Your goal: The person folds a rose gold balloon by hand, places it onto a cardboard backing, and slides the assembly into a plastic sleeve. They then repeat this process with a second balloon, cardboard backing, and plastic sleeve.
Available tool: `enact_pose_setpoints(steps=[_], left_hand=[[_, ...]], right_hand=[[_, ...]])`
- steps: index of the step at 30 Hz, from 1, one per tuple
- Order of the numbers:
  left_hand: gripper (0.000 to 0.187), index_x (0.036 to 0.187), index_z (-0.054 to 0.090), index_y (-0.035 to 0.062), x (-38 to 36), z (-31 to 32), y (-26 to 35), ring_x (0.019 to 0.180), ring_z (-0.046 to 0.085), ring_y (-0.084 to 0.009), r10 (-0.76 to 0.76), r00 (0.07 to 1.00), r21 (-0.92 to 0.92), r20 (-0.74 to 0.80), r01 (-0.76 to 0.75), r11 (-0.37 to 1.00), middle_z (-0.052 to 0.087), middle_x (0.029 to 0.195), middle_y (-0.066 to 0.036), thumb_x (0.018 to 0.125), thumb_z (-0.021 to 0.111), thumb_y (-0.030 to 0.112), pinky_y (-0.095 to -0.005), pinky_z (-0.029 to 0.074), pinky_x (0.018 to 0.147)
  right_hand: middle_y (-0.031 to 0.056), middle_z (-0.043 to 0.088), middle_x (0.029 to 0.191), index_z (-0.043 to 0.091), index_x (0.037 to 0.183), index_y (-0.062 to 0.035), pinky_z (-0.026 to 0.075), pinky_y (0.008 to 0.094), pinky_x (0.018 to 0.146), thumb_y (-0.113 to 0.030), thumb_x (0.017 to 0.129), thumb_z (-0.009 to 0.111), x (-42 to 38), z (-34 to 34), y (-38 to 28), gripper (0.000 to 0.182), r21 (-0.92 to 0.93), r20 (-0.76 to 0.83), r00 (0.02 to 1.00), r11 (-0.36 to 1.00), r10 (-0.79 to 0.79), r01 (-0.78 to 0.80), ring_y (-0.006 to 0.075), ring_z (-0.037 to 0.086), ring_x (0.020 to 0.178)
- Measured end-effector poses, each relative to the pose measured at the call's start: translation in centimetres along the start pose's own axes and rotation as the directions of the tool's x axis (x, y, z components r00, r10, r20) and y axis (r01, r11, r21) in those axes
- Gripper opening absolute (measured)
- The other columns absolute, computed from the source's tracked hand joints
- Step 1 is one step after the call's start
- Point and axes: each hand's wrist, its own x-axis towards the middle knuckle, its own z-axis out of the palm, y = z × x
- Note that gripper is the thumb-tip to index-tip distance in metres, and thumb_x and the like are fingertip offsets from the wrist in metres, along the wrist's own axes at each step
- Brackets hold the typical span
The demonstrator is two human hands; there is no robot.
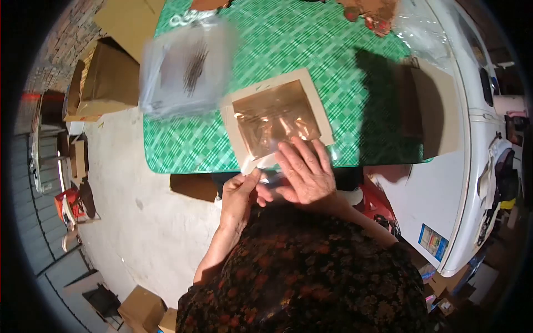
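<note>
A flat packet (322, 125) lies at the table's near edge, tilted a little, with a cream border and a shiny copper-brown middle. Clear film seems to cover it and stick out at the near side. My left hand (237, 201) pinches the near left corner of this film between thumb and fingers. Over the near right part of the packet, my right hand (307, 176) lies flat with fingers stretched out. A blurred stack of clear plastic sleeves (189, 69) is at the left of the table.
The table has a green checked cover (261, 39). Cardboard (433, 111) lies at its right, beside a white vehicle (477, 183). Crumpled clear plastic (419, 30) sits at the far right. A cardboard box (108, 77) stands at left; another box (141, 308) is on the floor.
</note>
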Motion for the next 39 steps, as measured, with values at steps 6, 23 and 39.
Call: enact_pose_setpoints(steps=[6, 23, 39], left_hand=[[0.043, 0.091, 0.072, 0.0031, 0.5, -0.2, -0.6, 0.060, 0.072, -0.0215, -0.012, 1.000, -0.010, -0.003, 0.012, 1.000, 0.073, 0.069, -0.012, 0.111, 0.064, 0.040, -0.0304, 0.052, 0.053], [0.041, 0.113, 0.074, -0.0007, 1.1, 0.4, -1.6, 0.073, 0.070, -0.0179, -0.058, 0.980, -0.020, 0.188, 0.063, 0.998, 0.079, 0.088, -0.012, 0.111, 0.065, 0.039, -0.0327, 0.055, 0.065], [0.042, 0.116, 0.074, 0.0001, 1.2, 0.7, -1.5, 0.074, 0.074, -0.0218, -0.051, 0.958, -0.009, 0.282, 0.056, 0.998, 0.079, 0.089, -0.013, 0.113, 0.059, 0.039, -0.0335, 0.056, 0.065]], right_hand=[[0.0154, 0.066, 0.144, 0.074, 0.125, -0.0031, 0.048, 0.0577, 0.114, -0.033, 0.076, 0.088, 0.1, -2.1, -0.1, 0.060, 0.051, -0.005, 1.000, 0.999, 0.004, -0.004, 0.0380, 0.058, 0.142], [0.0188, 0.079, 0.105, 0.082, 0.092, -0.0043, 0.063, 0.0472, 0.090, -0.009, 0.089, 0.066, 9.8, -17.7, 41.5, 0.017, -0.794, -0.033, 0.857, 0.507, 0.514, -0.335, 0.0366, 0.075, 0.110], [0.0263, 0.076, 0.101, 0.078, 0.101, -0.0050, 0.061, 0.0567, 0.085, -0.010, 0.095, 0.058, 9.2, -19.9, 42.0, 0.021, -0.816, -0.030, 0.876, 0.494, 0.482, -0.300, 0.0461, 0.076, 0.097]])
